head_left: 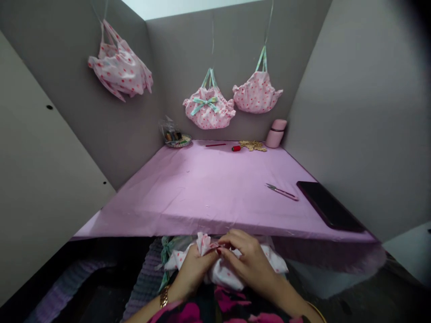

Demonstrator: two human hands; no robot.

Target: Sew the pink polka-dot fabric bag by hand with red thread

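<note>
In my lap, below the table's front edge, lies a white cloth piece with pink and red dots (226, 274). A green tie (166, 252) hangs at its left side. My left hand (194, 265) is closed on a gathered part of the cloth, with a pink ruffled bit standing up above the thumb. Against the same gathered part, my right hand (248, 256) has its thumb and fingertips pinched together. Whether a needle or thread is between those fingertips is too small to tell.
On the pink-covered table (208, 179) lie thread snips (282, 192), a dark tablet (328, 205), a red thread spool (236, 148), a red pencil-like stick (214, 145) and a pink flask (276, 133). Several dotted cloth pieces (210, 112) hang by the grey walls.
</note>
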